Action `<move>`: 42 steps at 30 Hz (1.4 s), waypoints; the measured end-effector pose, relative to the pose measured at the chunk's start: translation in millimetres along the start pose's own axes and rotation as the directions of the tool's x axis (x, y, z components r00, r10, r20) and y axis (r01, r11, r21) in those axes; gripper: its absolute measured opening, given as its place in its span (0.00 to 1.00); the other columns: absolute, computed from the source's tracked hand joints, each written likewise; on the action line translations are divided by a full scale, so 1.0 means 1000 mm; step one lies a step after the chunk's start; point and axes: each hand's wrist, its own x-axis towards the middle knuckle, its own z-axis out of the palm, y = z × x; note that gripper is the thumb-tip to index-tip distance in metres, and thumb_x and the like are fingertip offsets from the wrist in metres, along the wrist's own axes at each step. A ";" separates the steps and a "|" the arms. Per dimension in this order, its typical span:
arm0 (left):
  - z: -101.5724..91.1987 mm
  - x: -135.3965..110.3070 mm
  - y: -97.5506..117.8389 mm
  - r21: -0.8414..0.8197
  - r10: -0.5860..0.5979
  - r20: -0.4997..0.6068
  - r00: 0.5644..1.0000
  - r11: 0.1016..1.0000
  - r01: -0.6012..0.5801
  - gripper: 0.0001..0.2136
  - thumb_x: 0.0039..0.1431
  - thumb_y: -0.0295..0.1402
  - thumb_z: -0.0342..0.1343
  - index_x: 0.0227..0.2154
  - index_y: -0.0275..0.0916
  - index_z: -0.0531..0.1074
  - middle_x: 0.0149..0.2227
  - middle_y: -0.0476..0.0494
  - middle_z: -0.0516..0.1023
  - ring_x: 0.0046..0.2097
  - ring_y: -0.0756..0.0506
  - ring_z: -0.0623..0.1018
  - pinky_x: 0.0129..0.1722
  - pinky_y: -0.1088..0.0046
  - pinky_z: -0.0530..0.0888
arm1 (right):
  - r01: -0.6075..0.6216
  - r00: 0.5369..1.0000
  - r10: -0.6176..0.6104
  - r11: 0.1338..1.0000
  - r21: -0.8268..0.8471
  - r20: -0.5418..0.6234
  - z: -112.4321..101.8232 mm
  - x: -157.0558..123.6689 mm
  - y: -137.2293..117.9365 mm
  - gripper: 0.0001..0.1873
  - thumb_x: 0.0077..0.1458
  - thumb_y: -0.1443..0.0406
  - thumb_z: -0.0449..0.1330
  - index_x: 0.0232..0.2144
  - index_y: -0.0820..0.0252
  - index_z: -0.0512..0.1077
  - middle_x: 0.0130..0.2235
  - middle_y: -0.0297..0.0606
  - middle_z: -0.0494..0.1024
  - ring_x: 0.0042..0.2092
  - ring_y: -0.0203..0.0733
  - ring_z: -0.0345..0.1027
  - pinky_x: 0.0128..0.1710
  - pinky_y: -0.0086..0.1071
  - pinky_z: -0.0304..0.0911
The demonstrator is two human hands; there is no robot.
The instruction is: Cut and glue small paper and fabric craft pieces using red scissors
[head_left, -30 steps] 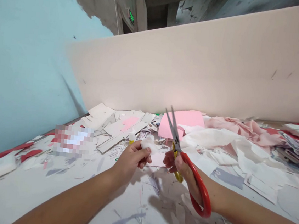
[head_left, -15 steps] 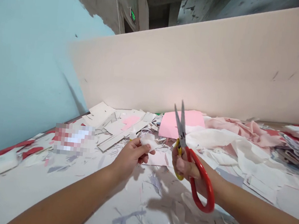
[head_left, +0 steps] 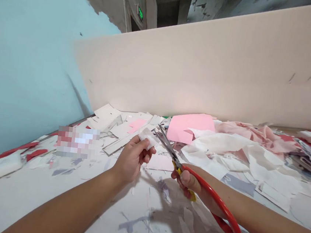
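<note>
Between the thumb and fingers of my left hand is a small white piece, thin like paper or cloth. My right hand grips a pair of scissors with one red and one yellow handle. The blades are parted a little and point up and left, their tips close to the right edge of the white piece. From this angle I cannot tell whether the blades touch it. Behind the scissors lies a pink sheet.
White card strips and scraps pile up at the back left. White cloth-like sheets and crumpled pink fabric lie at the right. Thin offcuts litter the white table. A pale panel rises behind; a blue wall stands left.
The scissors have swung from nearly upright to leaning left, bringing their tips down beside the white piece. My left hand has turned slightly, showing more of that piece.
</note>
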 end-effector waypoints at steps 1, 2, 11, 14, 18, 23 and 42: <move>0.001 -0.001 0.000 0.008 0.007 0.002 1.000 1.000 -0.007 0.08 0.50 0.34 0.56 0.24 0.37 0.64 0.19 0.54 0.71 0.17 0.58 0.64 0.20 0.81 0.61 | -0.008 0.999 0.008 1.000 -0.006 0.036 0.000 0.000 0.000 0.28 0.39 0.40 0.55 0.21 0.59 0.68 0.18 0.31 0.62 0.21 0.34 0.52 0.21 0.29 0.54; 0.002 -0.002 0.000 0.021 0.009 0.005 1.000 1.000 -0.009 0.08 0.50 0.35 0.56 0.24 0.37 0.64 0.18 0.54 0.71 0.17 0.58 0.64 0.20 0.82 0.61 | -0.022 0.995 0.023 1.000 -0.018 0.094 0.000 0.000 -0.001 0.27 0.40 0.40 0.55 0.23 0.59 0.69 0.19 0.31 0.63 0.22 0.34 0.53 0.22 0.29 0.54; 0.004 -0.008 -0.004 0.164 -0.037 0.035 0.999 0.986 0.031 0.09 0.52 0.36 0.54 0.23 0.37 0.63 0.18 0.54 0.71 0.17 0.57 0.64 0.18 0.82 0.60 | -0.092 0.965 0.131 0.980 -0.174 0.229 -0.003 0.001 -0.003 0.35 0.40 0.35 0.46 0.31 0.59 0.65 0.26 0.32 0.59 0.26 0.36 0.54 0.26 0.31 0.55; 0.002 -0.008 -0.005 0.202 -0.033 0.052 0.998 0.979 0.022 0.10 0.53 0.37 0.53 0.24 0.38 0.63 0.18 0.54 0.71 0.17 0.57 0.65 0.19 0.82 0.61 | -0.074 0.970 0.112 0.982 -0.176 0.216 0.000 0.003 0.000 0.36 0.39 0.34 0.44 0.27 0.60 0.62 0.25 0.31 0.58 0.25 0.35 0.53 0.26 0.31 0.55; 0.001 -0.008 -0.006 0.223 -0.026 0.071 0.997 0.975 0.010 0.11 0.53 0.39 0.53 0.24 0.38 0.63 0.19 0.54 0.71 0.18 0.58 0.65 0.19 0.82 0.61 | -0.066 0.968 0.109 0.979 -0.191 0.225 0.001 0.004 0.002 0.36 0.39 0.33 0.43 0.27 0.60 0.61 0.25 0.31 0.57 0.25 0.35 0.53 0.25 0.31 0.54; 0.003 -0.009 -0.006 0.219 -0.032 0.072 0.997 0.976 0.016 0.11 0.54 0.39 0.53 0.23 0.37 0.62 0.19 0.54 0.71 0.17 0.58 0.65 0.19 0.82 0.61 | -0.043 0.959 0.099 0.977 -0.207 0.265 -0.003 0.003 0.004 0.33 0.44 0.36 0.44 0.29 0.60 0.62 0.26 0.31 0.57 0.26 0.34 0.53 0.26 0.30 0.54; 0.004 -0.011 -0.005 0.224 -0.033 0.115 0.993 0.975 0.007 0.10 0.54 0.39 0.52 0.25 0.37 0.64 0.19 0.54 0.71 0.17 0.58 0.65 0.19 0.82 0.61 | -0.114 0.956 0.153 0.980 -0.164 0.250 -0.001 0.003 -0.003 0.26 0.49 0.41 0.46 0.27 0.58 0.60 0.24 0.29 0.57 0.26 0.35 0.56 0.26 0.30 0.53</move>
